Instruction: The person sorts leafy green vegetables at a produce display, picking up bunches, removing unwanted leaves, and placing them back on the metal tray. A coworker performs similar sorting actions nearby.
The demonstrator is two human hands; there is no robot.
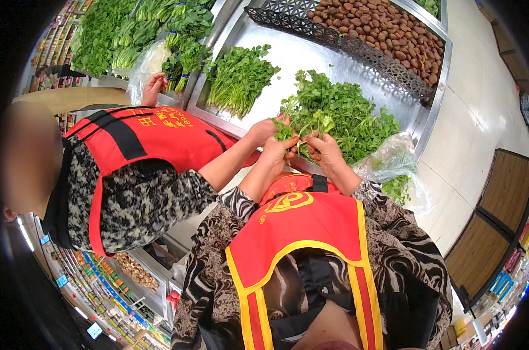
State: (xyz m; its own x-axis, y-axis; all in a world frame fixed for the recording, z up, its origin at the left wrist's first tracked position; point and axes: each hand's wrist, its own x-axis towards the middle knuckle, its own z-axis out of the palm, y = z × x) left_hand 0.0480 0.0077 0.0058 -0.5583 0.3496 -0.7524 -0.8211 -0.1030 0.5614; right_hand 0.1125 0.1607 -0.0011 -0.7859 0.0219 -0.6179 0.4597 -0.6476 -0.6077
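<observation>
My left hand [276, 152] grips a small bunch of leafy herb sprigs, likely coriander [283, 131], over the near edge of a metal display tray [300, 165]. Close on its right, my right hand [328, 151] pinches thin stems [306, 139] between thumb and fingers. Just beyond both hands lies a large loose heap of the same greens [347, 109]. A co-worker's hand [263, 131] reaches in from the left, right behind my left hand; its fingers are partly hidden by leaves. A clear plastic bag [391, 159] with greens in it hangs over the tray edge at my right.
A neater pile of greens [242, 81] lies to the left in the tray. Black plastic lattice dividers [369, 57] separate it from chestnuts [387, 33]. The co-worker, in a red apron [124, 135], stands close at my left, their other hand [154, 87] beside banded leafy vegetables [181, 57].
</observation>
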